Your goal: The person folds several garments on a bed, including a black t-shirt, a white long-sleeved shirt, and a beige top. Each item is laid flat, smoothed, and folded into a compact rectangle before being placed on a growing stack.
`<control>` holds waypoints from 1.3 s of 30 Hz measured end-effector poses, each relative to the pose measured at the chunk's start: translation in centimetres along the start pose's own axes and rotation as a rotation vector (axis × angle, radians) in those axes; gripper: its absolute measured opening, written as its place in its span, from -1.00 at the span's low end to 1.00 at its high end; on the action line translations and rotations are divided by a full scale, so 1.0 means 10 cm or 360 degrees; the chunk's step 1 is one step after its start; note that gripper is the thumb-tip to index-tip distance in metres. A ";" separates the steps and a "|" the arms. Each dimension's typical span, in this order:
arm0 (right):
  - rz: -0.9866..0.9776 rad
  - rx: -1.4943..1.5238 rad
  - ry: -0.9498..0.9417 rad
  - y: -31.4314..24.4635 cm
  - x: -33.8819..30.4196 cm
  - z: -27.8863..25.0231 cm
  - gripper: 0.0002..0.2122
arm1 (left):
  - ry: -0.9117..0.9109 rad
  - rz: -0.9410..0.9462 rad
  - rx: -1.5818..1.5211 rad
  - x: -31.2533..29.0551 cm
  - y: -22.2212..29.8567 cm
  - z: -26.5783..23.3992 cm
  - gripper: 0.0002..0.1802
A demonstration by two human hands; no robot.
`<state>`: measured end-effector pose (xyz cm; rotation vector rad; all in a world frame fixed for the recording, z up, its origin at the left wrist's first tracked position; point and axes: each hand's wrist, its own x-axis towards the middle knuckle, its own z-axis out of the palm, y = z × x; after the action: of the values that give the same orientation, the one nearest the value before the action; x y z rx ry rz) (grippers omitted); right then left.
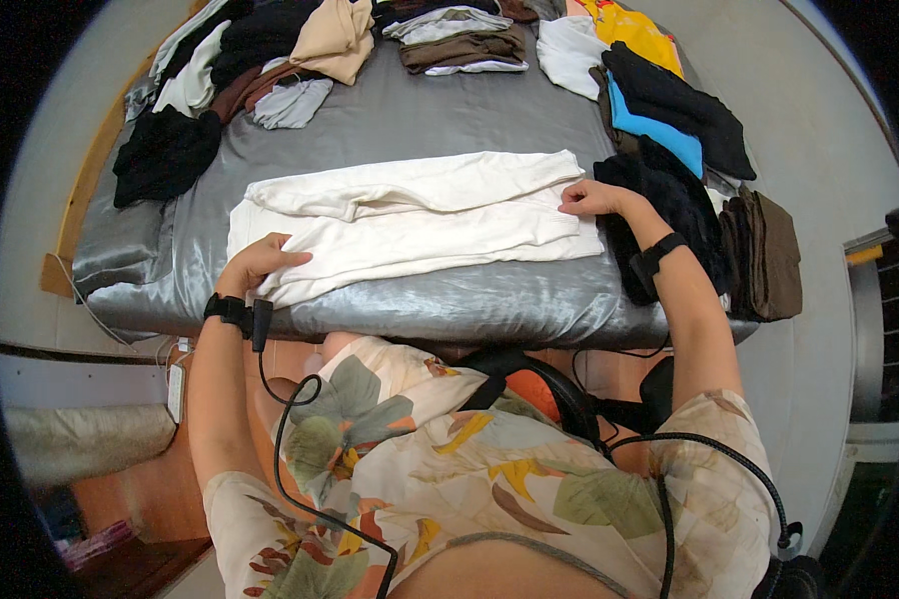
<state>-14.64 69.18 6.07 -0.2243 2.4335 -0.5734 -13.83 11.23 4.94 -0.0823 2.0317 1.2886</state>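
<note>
Well, my right hand (591, 198) pinches the white garment (430, 222) along the bed (440, 311)'s front edge; my left hand (257, 262)'s grip I can't tell. Even tension should flatten creases.

A garment (440, 235) lies on the bed (370, 125), clothes piles (464, 48) behind and right.

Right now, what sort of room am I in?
Probably a bedroom: I see what looks like a shiny, grey-covered mattress, a wooden bed frame at its left, and piled clothes on top.
</note>
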 end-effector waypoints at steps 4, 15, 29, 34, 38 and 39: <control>0.0067 0.0012 0.0037 -0.10 -0.19 0.07 -0.73 | -0.0119 -0.0082 -0.0047 -0.01 0.06 -0.01 -0.41; 0.0107 0.1192 -0.0194 -0.01 -0.31 0.07 -0.60 | -0.0076 -0.0039 0.0467 0.03 -0.09 -0.13 -0.23; 0.0178 0.0718 -0.0413 0.12 -0.27 0.15 -0.63 | -0.0184 -0.0313 0.0898 -0.04 0.04 -0.13 0.06; 0.0285 0.0216 -0.0290 0.04 -0.21 0.19 -0.67 | -0.0180 -0.0134 0.0782 -0.03 -0.04 -0.13 -0.39; 0.0266 -0.0090 0.0458 -0.40 -0.42 0.12 -0.71 | -0.0328 -0.0089 0.0470 -0.22 -0.17 -0.37 -0.72; 0.0072 -0.0398 0.0758 -0.58 -0.45 0.17 -0.75 | -0.0280 -0.0102 0.0460 -0.28 -0.24 -0.43 -0.72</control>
<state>-9.97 64.70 9.92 -0.1453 2.9663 -0.3254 -13.10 5.69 5.82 0.0959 2.0226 0.9184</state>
